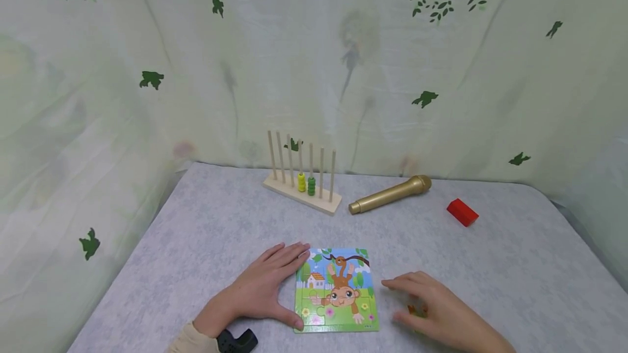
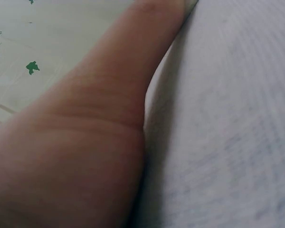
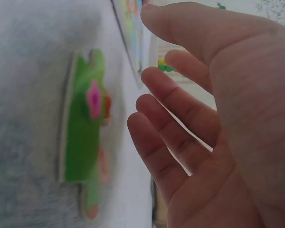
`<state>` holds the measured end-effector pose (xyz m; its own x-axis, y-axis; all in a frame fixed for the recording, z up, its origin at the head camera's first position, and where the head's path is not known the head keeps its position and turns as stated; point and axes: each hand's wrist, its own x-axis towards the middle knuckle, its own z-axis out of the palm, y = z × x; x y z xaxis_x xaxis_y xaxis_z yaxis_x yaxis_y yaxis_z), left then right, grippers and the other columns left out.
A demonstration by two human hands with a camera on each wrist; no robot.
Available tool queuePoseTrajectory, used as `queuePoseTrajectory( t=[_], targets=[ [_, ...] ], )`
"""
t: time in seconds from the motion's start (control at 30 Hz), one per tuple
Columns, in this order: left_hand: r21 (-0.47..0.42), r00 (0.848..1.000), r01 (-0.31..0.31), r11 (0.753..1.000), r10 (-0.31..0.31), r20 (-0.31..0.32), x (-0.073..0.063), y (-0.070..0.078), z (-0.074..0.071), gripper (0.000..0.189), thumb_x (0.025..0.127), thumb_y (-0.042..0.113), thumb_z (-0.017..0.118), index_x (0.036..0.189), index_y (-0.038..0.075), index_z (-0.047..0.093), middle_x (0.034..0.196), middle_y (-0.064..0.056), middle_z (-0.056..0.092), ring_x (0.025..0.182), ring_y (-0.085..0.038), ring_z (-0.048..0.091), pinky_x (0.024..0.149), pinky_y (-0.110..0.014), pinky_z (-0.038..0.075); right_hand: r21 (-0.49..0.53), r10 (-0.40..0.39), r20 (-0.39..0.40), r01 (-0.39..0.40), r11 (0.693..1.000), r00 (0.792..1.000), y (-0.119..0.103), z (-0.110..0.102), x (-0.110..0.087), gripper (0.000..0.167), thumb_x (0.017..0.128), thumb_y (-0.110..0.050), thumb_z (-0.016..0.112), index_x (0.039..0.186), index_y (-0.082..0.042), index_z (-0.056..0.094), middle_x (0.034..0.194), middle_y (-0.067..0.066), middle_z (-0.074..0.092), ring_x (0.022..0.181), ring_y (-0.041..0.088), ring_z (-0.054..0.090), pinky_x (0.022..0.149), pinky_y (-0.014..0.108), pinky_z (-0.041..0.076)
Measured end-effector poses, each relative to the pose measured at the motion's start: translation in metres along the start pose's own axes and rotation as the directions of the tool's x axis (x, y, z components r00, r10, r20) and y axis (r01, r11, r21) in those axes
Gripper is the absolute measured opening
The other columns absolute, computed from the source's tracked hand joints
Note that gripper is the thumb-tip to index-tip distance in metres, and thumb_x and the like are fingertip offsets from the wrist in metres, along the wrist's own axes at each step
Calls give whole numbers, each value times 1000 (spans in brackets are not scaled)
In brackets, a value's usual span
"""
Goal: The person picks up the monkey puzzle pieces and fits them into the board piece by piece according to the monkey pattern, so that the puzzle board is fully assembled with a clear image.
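A square jigsaw puzzle (image 1: 338,290) with a hanging monkey picture lies flat near the table's front. Along its left side rests my left hand (image 1: 262,285), fingers extended at the upper left corner and thumb at the lower left one. My right hand (image 1: 439,309) hovers just right of the puzzle with its fingers loosely bent and nothing between them. Beneath it is a loose green puzzle piece (image 3: 83,133) with a pink flower, lying on the cloth in the right wrist view; in the head view the hand mostly covers it. The left wrist view shows only bare skin and tablecloth.
Behind the puzzle stands a wooden peg stand (image 1: 304,196) with yellow and green beads. A gold microphone (image 1: 390,195) and a red block (image 1: 462,212) lie to its right. A leaf-printed curtain (image 1: 294,70) hangs behind the table.
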<state>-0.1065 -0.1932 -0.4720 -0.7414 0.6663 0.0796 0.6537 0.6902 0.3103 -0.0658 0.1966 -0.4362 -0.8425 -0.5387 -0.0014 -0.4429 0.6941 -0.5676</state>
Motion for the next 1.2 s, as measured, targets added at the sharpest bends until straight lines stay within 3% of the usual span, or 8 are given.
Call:
queuePoseTrajectory(
  t=[0.2, 0.63, 0.73, 0.97, 1.2],
  targets=[
    [4, 1000, -3, 1000, 3, -2, 1, 0, 1, 129, 67, 93, 63, 165, 18, 27, 173, 5, 19, 159, -14, 18, 130, -47, 17, 2, 44, 9, -44, 999, 999, 5, 0, -3, 49, 93, -54, 72, 135, -29, 67, 126, -16, 64, 96, 1, 52, 76, 20, 53],
    [-5, 1000, 8, 1000, -8, -1, 1, 1, 0, 129, 67, 93, 64, 165, 17, 29, 173, 5, 20, 159, -14, 18, 131, -46, 16, -67, 13, -5, -13, 998, 1000, 13, -5, -10, 65, 85, -65, 73, 140, -32, 63, 131, -16, 62, 111, 5, 55, 88, 24, 57],
    [-4, 1000, 7, 1000, -7, -3, 1, 1, 0, 129, 67, 93, 64, 165, 17, 29, 173, 5, 20, 159, -13, 18, 131, -45, 16, -76, 59, 30, -56, 996, 998, 14, -6, -10, 67, 83, -69, 73, 139, -34, 63, 129, -19, 61, 114, 5, 55, 93, 26, 57],
    [13, 1000, 3, 1000, -3, -5, 2, 0, 1, 128, 67, 94, 62, 164, 17, 30, 173, 5, 21, 159, -13, 18, 130, -45, 17, -40, 142, 100, -139, 990, 985, 19, -9, -13, 72, 78, -69, 78, 140, -35, 63, 129, -17, 58, 113, 7, 52, 89, 21, 57],
    [6, 1000, 10, 1000, -10, -4, 1, 1, 1, 129, 67, 94, 62, 164, 17, 29, 173, 6, 21, 159, -13, 18, 131, -45, 16, -42, 90, 93, -86, 995, 992, 24, -10, -17, 70, 79, -64, 80, 140, -33, 63, 126, -17, 56, 110, 4, 50, 88, 20, 56]
  ],
)
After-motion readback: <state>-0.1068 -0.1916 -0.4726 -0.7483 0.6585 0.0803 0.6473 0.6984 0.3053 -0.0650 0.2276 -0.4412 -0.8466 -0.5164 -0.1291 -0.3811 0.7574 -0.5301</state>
